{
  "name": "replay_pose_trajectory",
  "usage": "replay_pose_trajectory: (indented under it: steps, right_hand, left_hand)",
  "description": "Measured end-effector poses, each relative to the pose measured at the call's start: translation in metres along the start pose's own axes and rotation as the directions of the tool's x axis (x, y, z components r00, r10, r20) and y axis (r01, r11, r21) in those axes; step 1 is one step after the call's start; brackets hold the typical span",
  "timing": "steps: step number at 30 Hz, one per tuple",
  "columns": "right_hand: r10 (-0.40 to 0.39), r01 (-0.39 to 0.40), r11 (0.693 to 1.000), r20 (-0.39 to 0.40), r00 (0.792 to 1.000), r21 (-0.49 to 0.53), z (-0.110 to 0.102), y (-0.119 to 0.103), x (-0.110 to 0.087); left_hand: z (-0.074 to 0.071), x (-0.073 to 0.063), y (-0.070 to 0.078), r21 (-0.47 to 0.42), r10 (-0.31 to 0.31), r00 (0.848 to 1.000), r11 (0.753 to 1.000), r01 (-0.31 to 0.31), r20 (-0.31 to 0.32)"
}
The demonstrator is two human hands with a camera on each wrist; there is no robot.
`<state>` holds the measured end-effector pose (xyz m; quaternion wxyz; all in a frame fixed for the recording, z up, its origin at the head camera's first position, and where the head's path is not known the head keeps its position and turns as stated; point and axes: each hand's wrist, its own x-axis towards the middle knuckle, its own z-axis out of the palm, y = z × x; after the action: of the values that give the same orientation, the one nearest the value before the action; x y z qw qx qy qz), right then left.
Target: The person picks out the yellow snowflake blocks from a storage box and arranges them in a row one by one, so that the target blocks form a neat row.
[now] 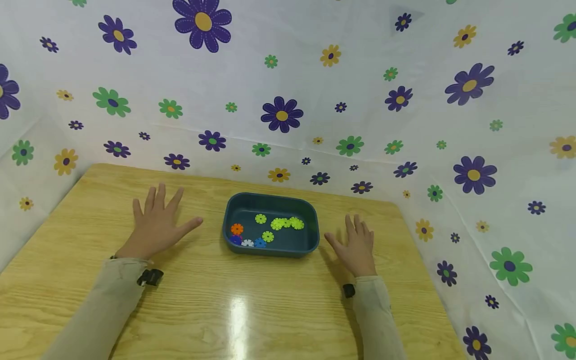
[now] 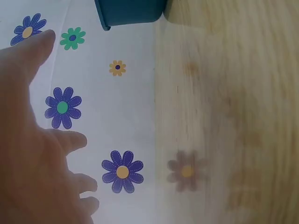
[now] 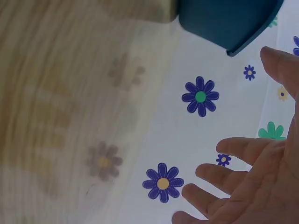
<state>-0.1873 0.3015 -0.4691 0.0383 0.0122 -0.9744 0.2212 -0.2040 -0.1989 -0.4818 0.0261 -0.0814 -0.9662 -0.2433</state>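
A dark teal plastic tub (image 1: 288, 252) stands on the wooden table between the two hands. Inside lie several small notched discs: yellow-green discs (image 1: 267, 236) in the middle and right, and an orange disc (image 1: 236, 229), a white disc (image 1: 247, 243) and a blue disc (image 1: 260, 243) toward the near left. My left hand (image 1: 157, 222) is held out left of the tub, fingers spread, holding nothing. On the other side my right hand (image 1: 356, 247) has its thumb toward the tub's right wall, fingers extended and nothing held. Both wrist views show the tub's outer wall (image 2: 133, 11) apart from the fingers.
The light wooden table (image 1: 193, 310) has a glossy surface with a bright reflection near the front. A white cloth with printed flowers (image 1: 288, 75) hangs behind the table and along both sides. Dark bands with small devices sit on both wrists.
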Motion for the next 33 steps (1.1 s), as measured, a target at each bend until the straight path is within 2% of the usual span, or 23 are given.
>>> replay_pose_trajectory:
  steps: [2,4,6,7,8,9,11,13,14,15,17,22,23,25,29,33]
  right_hand:
    - [0.007,-0.008,0.998,0.017,1.0,0.056,-0.001,-0.004,0.0]
    - [0.019,-0.022,0.993,0.026,0.999,0.115,-0.002,-0.007,0.0]
    - [0.015,-0.019,0.982,0.025,1.0,0.186,-0.004,-0.012,0.001]
    - [0.006,-0.01,0.977,0.018,1.0,0.211,-0.004,-0.014,0.002]
    - [-0.005,0.003,0.97,0.008,1.0,0.245,-0.004,-0.018,0.004]
    - [-0.018,0.019,0.961,-0.005,1.0,0.275,-0.004,-0.023,0.006]
    - [-0.051,0.055,0.942,-0.022,0.998,0.331,-0.004,-0.033,0.011]
    - [-0.066,0.067,0.925,-0.015,0.998,0.374,-0.004,-0.047,0.016]
    - [-0.071,0.065,0.917,-0.001,0.998,0.394,-0.003,-0.055,0.018]
    - [-0.079,0.065,0.915,0.017,0.997,0.399,-0.001,-0.062,0.019]
    - [-0.104,0.064,0.918,0.082,0.991,0.392,0.004,-0.077,0.022]
    - [-0.145,0.057,0.936,0.233,0.962,0.347,0.025,-0.108,0.031]
    - [-0.15,0.057,0.939,0.255,0.955,0.34,0.03,-0.112,0.033]
    - [-0.15,0.046,0.943,0.296,0.943,0.33,0.04,-0.118,0.036]
    - [-0.146,0.034,0.955,0.365,0.92,0.296,0.054,-0.125,0.041]
    - [-0.132,0.034,0.97,0.405,0.905,0.24,0.062,-0.132,0.045]
  left_hand:
    - [0.0,0.002,-0.001,-0.033,0.003,1.0,0.999,-0.002,0.018]
    - [0.001,0.004,0.0,-0.107,0.017,0.999,0.994,-0.013,0.031]
    - [0.004,0.007,0.004,-0.24,0.036,0.998,0.97,-0.023,0.048]
    - [0.007,0.008,0.007,-0.314,0.046,0.997,0.949,-0.026,0.057]
    - [0.009,0.009,0.01,-0.414,0.05,0.996,0.91,-0.013,0.079]
    - [0.011,0.01,0.014,-0.522,0.052,0.993,0.853,0.01,0.105]
    - [0.017,0.014,0.022,-0.701,0.056,0.986,0.709,0.073,0.159]
    - [0.022,0.017,0.029,-0.81,0.061,0.975,0.569,0.141,0.213]
    - [0.024,0.019,0.032,-0.843,0.063,0.969,0.509,0.176,0.24]
    - [0.026,0.02,0.034,-0.858,0.066,0.964,0.474,0.197,0.258]
    - [0.031,0.022,0.038,-0.864,0.072,0.953,0.447,0.233,0.294]
    - [0.044,0.024,0.044,-0.863,0.091,0.933,0.42,0.281,0.347]
    - [0.046,0.024,0.044,-0.867,0.091,0.932,0.41,0.285,0.35]
    - [0.05,0.023,0.043,-0.871,0.1,0.933,0.404,0.28,0.346]
    - [0.056,0.023,0.043,-0.877,0.11,0.936,0.401,0.265,0.334]
    - [0.059,0.023,0.042,-0.878,0.111,0.938,0.402,0.259,0.327]
